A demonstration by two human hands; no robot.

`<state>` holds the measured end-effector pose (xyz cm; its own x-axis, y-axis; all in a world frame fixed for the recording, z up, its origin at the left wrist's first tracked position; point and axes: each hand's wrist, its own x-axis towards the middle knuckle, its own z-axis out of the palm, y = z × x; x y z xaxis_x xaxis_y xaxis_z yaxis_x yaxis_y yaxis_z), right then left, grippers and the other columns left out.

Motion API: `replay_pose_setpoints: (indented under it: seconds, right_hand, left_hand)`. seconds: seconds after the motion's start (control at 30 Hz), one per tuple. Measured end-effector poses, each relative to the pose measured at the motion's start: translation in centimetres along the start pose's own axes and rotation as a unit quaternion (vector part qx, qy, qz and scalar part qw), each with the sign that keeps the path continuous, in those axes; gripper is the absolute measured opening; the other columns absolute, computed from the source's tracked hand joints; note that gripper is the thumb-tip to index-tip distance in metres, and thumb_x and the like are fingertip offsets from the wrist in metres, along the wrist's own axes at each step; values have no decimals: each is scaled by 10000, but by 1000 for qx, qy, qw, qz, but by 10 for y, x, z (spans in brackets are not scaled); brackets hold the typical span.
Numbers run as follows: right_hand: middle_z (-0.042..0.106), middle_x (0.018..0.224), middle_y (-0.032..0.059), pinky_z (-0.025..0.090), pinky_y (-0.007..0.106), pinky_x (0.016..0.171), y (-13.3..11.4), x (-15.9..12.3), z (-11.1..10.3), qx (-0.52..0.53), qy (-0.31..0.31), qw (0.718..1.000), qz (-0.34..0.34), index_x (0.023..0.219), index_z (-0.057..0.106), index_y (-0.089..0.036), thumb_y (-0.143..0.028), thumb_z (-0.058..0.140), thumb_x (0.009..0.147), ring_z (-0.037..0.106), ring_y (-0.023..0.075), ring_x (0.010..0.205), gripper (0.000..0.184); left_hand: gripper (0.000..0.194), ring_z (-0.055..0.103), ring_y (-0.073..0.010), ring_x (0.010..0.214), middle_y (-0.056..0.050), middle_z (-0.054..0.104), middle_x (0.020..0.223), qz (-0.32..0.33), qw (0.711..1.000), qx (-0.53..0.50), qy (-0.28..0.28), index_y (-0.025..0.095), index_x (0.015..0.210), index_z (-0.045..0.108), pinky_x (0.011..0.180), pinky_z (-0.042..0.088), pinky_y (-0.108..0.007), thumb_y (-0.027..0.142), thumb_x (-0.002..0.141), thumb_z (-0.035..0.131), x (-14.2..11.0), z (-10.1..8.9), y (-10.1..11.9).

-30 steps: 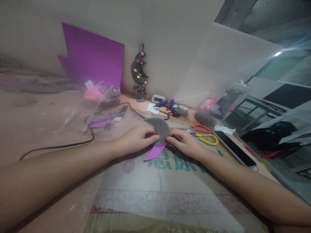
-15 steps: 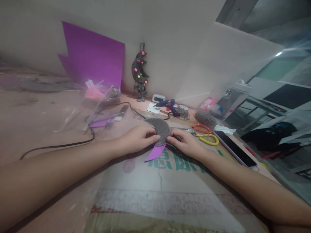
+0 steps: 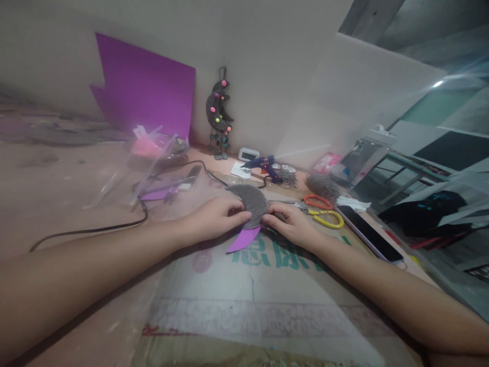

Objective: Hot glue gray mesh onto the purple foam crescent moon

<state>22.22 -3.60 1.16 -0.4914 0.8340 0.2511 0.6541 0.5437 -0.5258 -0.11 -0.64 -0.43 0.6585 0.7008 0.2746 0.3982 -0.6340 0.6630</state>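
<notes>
A purple crescent-shaped piece, mostly wrapped in grey string (image 3: 251, 205), lies on a flattened cardboard sheet (image 3: 263, 295). Its bare purple tip points toward me. My left hand (image 3: 214, 218) grips the left side of the crescent with curled fingers. My right hand (image 3: 291, 224) pinches its right side, fingers closed on the wrapped edge. Both forearms stretch out over the cardboard.
A blue glue gun (image 3: 263, 165) with a black cord (image 3: 114, 225) sits behind. Orange and yellow scissors (image 3: 323, 210), a grey string ball (image 3: 323, 186), and a phone (image 3: 369, 233) lie to the right. A purple sheet (image 3: 147, 97) and a finished moon ornament (image 3: 218, 112) lean on the wall.
</notes>
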Motion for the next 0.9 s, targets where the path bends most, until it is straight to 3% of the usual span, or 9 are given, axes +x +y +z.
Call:
replay_pose_setpoints:
  seconds: [0.9]
  right_hand:
    - [591,763,17,404,246,680,2,1,2,-2,-4,1000,8,743,582,-162,-334,513,895,532,139,720,240]
  left_hand:
    - [346,503,-129,627,16,557,657,3,1000,12,3,170,683,552,565,322,-248,428,888,441,-1,0,2]
